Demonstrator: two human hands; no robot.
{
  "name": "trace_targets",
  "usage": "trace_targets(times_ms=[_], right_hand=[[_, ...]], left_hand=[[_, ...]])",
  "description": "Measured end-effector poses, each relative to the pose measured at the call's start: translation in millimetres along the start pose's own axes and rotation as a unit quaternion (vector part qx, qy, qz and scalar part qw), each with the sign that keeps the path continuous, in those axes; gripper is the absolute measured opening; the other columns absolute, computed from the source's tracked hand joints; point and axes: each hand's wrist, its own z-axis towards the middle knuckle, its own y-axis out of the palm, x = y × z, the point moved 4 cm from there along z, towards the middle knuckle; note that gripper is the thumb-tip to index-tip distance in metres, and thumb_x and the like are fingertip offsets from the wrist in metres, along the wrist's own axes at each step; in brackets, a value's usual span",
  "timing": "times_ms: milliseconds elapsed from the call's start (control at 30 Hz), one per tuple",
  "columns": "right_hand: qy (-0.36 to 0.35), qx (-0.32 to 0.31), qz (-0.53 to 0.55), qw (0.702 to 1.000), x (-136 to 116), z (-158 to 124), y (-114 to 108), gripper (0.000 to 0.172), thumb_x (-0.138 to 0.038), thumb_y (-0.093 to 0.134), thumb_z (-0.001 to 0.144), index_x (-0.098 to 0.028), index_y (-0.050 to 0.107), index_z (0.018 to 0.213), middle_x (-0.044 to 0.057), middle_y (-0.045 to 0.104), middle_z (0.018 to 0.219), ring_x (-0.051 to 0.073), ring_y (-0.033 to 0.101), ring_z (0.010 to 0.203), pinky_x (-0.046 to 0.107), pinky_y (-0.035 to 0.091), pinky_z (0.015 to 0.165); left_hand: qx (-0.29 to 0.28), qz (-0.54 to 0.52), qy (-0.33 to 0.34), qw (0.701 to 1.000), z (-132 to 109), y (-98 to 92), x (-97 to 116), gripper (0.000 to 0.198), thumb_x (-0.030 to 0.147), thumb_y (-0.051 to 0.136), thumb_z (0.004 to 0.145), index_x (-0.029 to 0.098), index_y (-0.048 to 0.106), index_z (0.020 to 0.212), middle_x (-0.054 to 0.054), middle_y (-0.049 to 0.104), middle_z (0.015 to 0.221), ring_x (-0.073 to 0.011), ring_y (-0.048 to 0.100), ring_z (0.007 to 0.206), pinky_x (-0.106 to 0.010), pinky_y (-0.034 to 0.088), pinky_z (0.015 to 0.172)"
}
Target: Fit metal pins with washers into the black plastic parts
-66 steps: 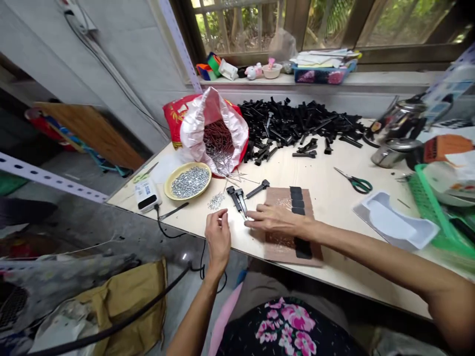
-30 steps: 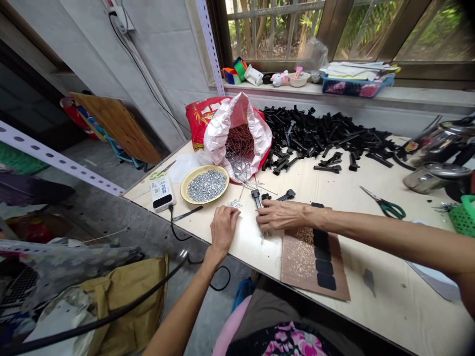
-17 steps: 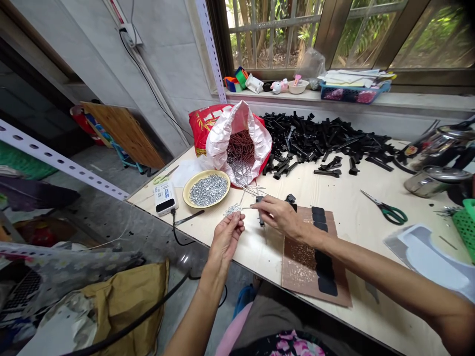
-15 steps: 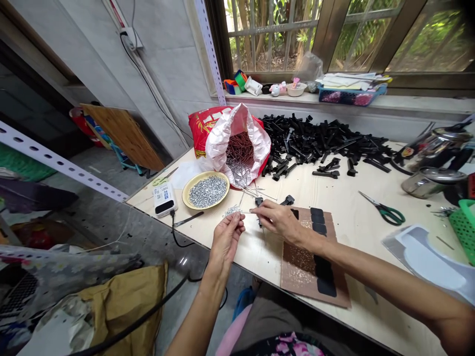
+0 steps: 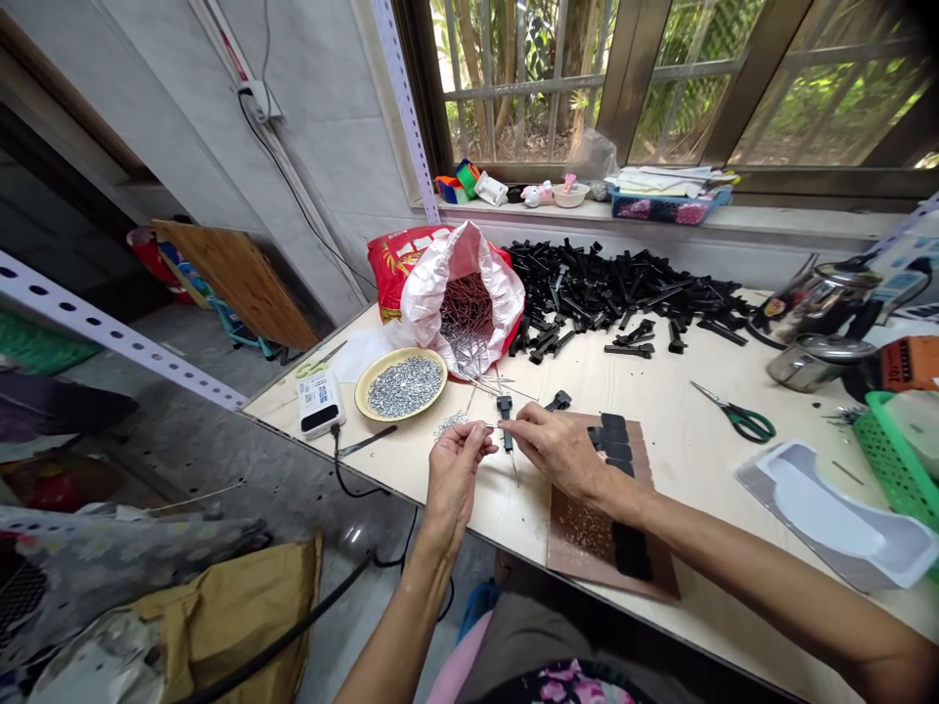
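Two hands meet over the table (image 5: pixel 660 391): the right hand (image 5: pixel 561 450) pinches a thin pin (image 5: pixel 490 424), the left hand (image 5: pixel 453 471) pinches tight at its left end, a yellow dish (image 5: pixel 359 388) farther left

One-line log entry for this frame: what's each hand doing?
left hand: fingers pinched, content too small to tell | right hand: pinching metal pin | nearby: black clip on table

Open table (image 5: pixel 660 391) between black parts (image 5: pixel 623 288) and scissors (image 5: pixel 737 420), dish (image 5: pixel 358 389) and bag (image 5: pixel 440 284) blocking left
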Motion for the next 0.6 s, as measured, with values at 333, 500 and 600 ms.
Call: trace_targets(times_ms=[333,500,600], right_hand=[[0.027,0.042,-0.076,0.996,0,-19,-2,0.022,-0.027,0.042,0.096,-0.022,0.064,0.095,0.002,0.062,0.085,0.011,0.054,0.067,0.027,0.022,0.051],[0.044,0.052,-0.085,0.994,5,-26,-5,0.024,-0.028,0.043,0.096,-0.019,0.063,0.087,0.002,0.062,0.078,0.012,0.053,0.064,0.027,0.024,0.054],[0.039,0.055,-0.057,0.996,6,-29,-8,0.02,-0.025,0.044,0.095,-0.017,0.062,0.092,0.003,0.064,0.083,0.013,0.057,0.072,0.026,0.028,0.057]], left_hand=[[-0.058,0.074,-0.025,0.995,2,2.3,-8,0.028,0.027,0.077,0.062,0.009,0.068,0.081,-0.003,0.065,0.068,-0.0075,0.056,0.055,-0.021,0.047,0.057],[-0.078,0.112,-0.002,0.991,1,8.0,-11,0.025,0.029,0.075,0.067,0.01,0.069,0.082,-0.003,0.065,0.069,-0.0087,0.057,0.057,-0.023,0.048,0.058],[-0.086,0.114,-0.001,0.99,1,11.5,-13,0.024,0.029,0.073,0.068,0.01,0.069,0.083,-0.002,0.065,0.07,-0.008,0.057,0.057,-0.022,0.047,0.059]])
